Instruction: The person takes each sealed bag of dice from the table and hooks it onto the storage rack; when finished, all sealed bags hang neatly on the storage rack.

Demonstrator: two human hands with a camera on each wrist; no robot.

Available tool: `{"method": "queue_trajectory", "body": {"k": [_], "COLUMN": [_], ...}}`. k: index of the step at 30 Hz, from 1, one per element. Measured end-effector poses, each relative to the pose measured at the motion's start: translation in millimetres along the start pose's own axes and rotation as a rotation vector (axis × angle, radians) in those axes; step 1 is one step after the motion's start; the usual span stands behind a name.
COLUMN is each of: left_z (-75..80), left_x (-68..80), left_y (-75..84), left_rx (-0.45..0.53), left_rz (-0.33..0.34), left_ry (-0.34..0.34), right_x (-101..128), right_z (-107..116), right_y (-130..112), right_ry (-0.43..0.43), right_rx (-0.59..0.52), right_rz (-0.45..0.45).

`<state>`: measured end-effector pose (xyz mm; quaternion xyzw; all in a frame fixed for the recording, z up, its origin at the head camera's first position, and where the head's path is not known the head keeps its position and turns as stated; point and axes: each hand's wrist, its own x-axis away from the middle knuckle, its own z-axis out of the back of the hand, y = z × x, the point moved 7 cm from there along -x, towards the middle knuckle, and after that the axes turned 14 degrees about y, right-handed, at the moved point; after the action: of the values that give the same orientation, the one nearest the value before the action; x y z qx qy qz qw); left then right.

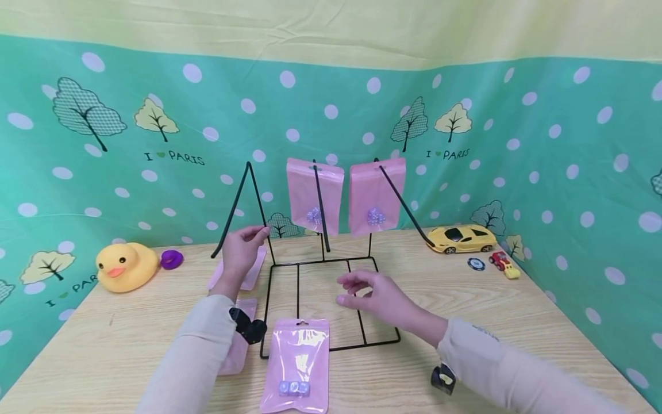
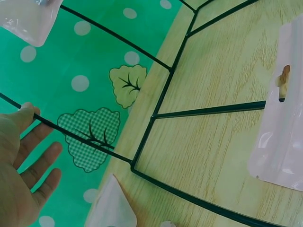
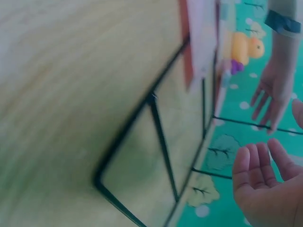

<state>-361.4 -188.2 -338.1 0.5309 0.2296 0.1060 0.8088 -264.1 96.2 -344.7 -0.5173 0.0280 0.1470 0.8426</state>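
Note:
A black wire rack (image 1: pixel 297 299) stands mid-table with three slanted arms. Two pink pouches (image 1: pixel 314 195) (image 1: pixel 376 195) hang on the middle and right arms; the left arm is bare. My left hand (image 1: pixel 243 247) reaches up to that left arm, fingers straight, and the thumb touches the wire (image 2: pixel 71 135) in the left wrist view. My right hand (image 1: pixel 369 293) hovers over the rack's base with relaxed fingers (image 3: pixel 258 165) and holds nothing. Another pink pouch (image 1: pixel 297 365) lies flat at the rack's front edge. More pouches (image 1: pixel 248 276) lie under my left forearm.
A yellow rubber duck (image 1: pixel 126 265) and a purple ring (image 1: pixel 172 259) sit at the back left. A yellow toy car (image 1: pixel 460 238), a poker chip (image 1: pixel 476 264) and a small red car (image 1: pixel 504 264) sit at the back right. Green dotted cloth walls the table on three sides.

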Motion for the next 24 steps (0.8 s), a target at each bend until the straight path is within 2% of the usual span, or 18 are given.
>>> {"method": "queue_trajectory", "body": {"k": [13, 21, 24], "left_z": [0.6, 0.2, 0.2], "left_x": [0.5, 0.7, 0.9], "left_y": [2.8, 2.0, 0.2], "left_rx": [0.001, 0.005, 0.0], "left_rz": [0.014, 0.02, 0.024], "left_ry": [-0.019, -0.026, -0.029], "right_x": [17, 21, 20], "right_z": [-34, -49, -55], "right_y": [19, 21, 22], "right_ry": [-0.131, -0.179, -0.179], "right_rx": [0.056, 0.345, 0.417], "right_rz": [0.018, 0.127, 0.135]}}
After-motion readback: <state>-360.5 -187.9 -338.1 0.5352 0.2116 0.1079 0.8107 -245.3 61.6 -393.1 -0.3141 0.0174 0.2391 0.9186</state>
